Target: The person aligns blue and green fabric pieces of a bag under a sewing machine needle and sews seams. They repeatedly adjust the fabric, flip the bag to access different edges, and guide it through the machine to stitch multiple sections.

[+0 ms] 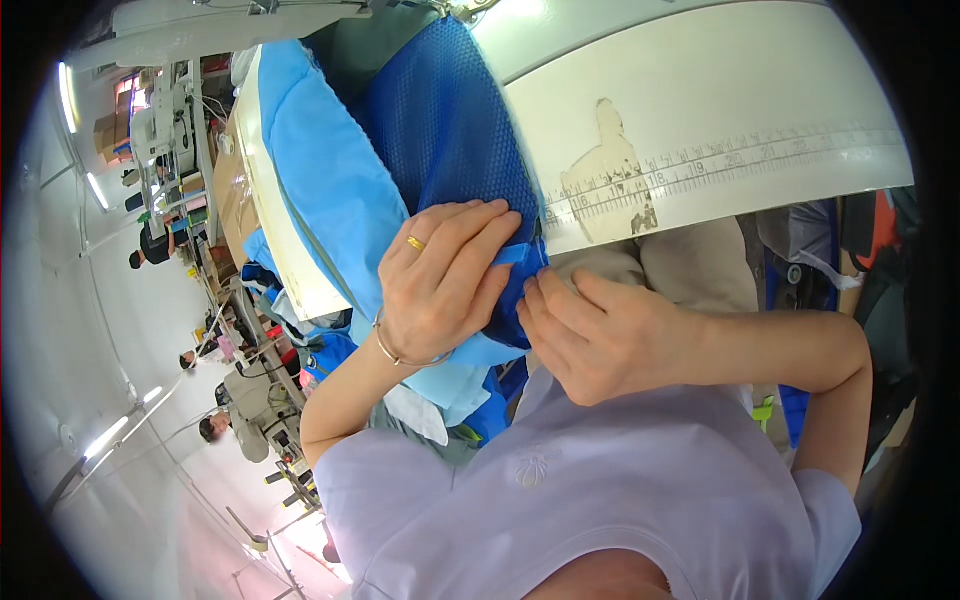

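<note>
A dark blue mesh fabric (440, 120) runs from under the sewing machine's presser foot area (460, 10) down to my hands. My left hand (440, 270), with a ring and a bracelet, is closed on the fabric near its right edge. A short bright-blue strip (512, 254) sticks out by its fingertips. My right hand (600, 330) pinches the same edge just below the strip. Its fingertips partly hide what they grip. Light blue fabric (320, 140) lies beside the mesh on the left.
The white machine bed (780, 90) with a printed ruler and a worn patch lies to the right. More blue cloth (440, 390) hangs over my lap. Dark bags or cloth (800, 240) sit at the right. Further left are other sewing machines (250, 400) and people.
</note>
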The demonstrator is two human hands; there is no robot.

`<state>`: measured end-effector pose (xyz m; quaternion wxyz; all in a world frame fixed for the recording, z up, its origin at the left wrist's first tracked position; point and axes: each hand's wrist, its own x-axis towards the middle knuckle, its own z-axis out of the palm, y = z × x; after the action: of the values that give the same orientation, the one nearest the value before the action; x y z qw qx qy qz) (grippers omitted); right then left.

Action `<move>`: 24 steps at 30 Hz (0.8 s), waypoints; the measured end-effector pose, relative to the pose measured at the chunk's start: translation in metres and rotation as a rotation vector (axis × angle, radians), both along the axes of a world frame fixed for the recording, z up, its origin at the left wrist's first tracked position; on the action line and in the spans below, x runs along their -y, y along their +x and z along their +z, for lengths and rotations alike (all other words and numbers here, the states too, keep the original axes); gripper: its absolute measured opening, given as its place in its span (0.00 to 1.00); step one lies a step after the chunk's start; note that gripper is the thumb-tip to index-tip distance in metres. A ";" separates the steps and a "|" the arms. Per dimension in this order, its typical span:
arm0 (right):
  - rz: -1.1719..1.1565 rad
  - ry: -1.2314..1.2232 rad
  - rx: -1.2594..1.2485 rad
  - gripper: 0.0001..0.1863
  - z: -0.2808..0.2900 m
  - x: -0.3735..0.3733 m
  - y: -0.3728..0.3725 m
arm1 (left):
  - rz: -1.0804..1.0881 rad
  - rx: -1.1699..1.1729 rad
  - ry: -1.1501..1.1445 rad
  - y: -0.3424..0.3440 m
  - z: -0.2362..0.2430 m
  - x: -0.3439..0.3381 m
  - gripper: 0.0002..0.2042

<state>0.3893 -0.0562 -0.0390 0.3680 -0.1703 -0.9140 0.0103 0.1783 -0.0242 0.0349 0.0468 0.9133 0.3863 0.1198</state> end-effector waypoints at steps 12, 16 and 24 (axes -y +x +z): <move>0.033 -0.012 -0.026 0.14 0.005 -0.006 0.004 | 0.030 -0.088 -0.069 0.002 0.007 0.001 0.26; 0.104 -0.005 -0.004 0.17 0.011 -0.014 0.009 | 0.048 -0.014 -0.093 0.000 0.002 0.003 0.26; 0.148 -0.046 0.097 0.17 0.024 -0.020 0.013 | 0.056 0.028 -0.021 -0.001 -0.007 0.003 0.27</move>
<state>0.4025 -0.0363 -0.0149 0.3174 -0.1109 -0.9404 0.0502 0.1775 -0.0270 0.0276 0.0584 0.8998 0.4124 0.1299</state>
